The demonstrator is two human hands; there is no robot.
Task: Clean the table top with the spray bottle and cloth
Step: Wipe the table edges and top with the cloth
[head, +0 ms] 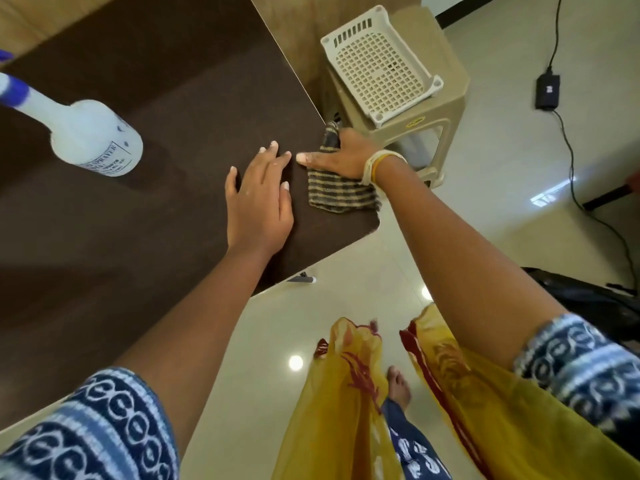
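Both arms reach forward, left hand (258, 199) flat with fingers straight, right hand (341, 155) pressed palm-down.

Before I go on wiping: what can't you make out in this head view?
- Spray bottle: its nozzle is cut off by the left edge; the label print is too small to read.
- Cloth: its middle is hidden under the right hand.
- Table: the left part runs out of frame.
- Left hand: lies flat; anything under its palm is hidden.

Spray bottle (93, 140) stands left; bare table top (173, 81) beyond hands.
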